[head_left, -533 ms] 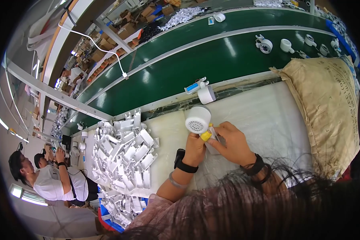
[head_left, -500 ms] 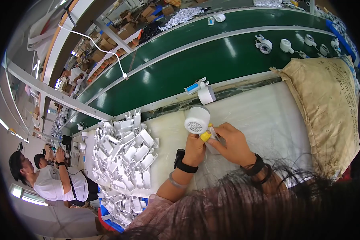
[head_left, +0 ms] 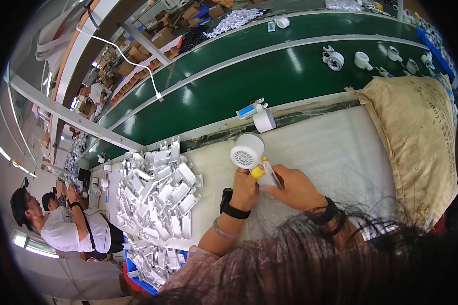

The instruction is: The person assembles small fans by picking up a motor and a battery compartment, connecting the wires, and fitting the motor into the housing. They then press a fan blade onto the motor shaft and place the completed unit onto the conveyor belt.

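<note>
A white handheld fan [head_left: 248, 151] with a round, slotted grille is tilted toward me over the table. My left hand [head_left: 246, 189] is closed round it just below the head. My right hand [head_left: 298, 189] pinches a slim white cover piece [head_left: 270, 174] against the handle side; its fingers partly hide the joint. Yellow shows between the hands, perhaps finger covers; I cannot tell. Beyond the fan lies another round white unit [head_left: 263, 121] with an opened handle showing a blue cell [head_left: 247, 111]. To the left spreads a heap of white plastic covers [head_left: 160, 188].
A green conveyor belt [head_left: 203, 96] runs beyond the table, carrying several white units [head_left: 335, 60] at far right. A large brown sack [head_left: 412, 147] stands on the right. A blue bin [head_left: 142, 284] of covers is at lower left. Two people [head_left: 76, 229] work further left.
Both hands and the fan have shifted slightly left. The white cover piece in my right hand now shows more plainly beside the handle.
</note>
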Demonstrator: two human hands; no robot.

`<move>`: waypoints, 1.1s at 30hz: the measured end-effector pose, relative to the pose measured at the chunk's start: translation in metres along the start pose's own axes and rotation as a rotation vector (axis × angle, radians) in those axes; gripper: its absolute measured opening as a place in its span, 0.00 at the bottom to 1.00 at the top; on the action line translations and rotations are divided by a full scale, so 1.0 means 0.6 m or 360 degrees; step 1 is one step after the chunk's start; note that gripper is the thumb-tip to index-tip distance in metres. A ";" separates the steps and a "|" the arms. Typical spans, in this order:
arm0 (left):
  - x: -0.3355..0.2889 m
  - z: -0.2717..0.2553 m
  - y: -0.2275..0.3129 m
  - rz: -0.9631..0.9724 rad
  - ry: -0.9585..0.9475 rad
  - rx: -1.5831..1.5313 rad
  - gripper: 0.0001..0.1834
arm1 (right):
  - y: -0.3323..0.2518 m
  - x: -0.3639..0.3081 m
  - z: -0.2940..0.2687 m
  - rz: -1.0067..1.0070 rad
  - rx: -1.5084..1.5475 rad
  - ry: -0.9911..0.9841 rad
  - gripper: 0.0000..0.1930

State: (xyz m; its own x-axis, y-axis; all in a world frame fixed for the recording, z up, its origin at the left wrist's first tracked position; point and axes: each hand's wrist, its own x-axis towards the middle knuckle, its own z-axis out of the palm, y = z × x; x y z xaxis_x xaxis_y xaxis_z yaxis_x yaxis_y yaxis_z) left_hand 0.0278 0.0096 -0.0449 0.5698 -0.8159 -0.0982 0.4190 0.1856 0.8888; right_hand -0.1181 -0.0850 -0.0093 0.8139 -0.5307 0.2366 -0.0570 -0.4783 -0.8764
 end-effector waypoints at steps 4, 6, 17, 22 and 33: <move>-0.003 0.001 0.013 -0.0055 -0.0011 -0.0112 0.18 | 0.005 0.000 0.002 0.0076 -0.0040 -0.0348 0.23; -0.007 0.003 0.017 0.0020 -0.0064 -0.0097 0.19 | -0.002 0.000 0.000 0.0099 -0.0020 -0.0373 0.24; -0.002 0.003 0.011 0.0125 -0.0127 -0.0112 0.21 | 0.005 0.004 0.024 0.0008 0.0966 0.0072 0.21; -0.005 0.008 0.013 0.0102 -0.0103 -0.0036 0.27 | -0.004 0.004 0.017 0.0178 0.1257 0.0019 0.20; -0.002 0.005 0.015 0.0076 -0.0136 -0.0060 0.30 | -0.009 -0.005 0.032 0.0163 0.1026 0.0219 0.19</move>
State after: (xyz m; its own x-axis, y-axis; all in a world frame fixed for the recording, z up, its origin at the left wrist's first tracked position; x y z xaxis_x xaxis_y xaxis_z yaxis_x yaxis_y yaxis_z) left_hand 0.0285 0.0106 -0.0356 0.5279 -0.8492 -0.0158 0.4198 0.2447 0.8740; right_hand -0.1091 -0.0678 -0.0132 0.7392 -0.6560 0.1525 0.2615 0.0709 -0.9626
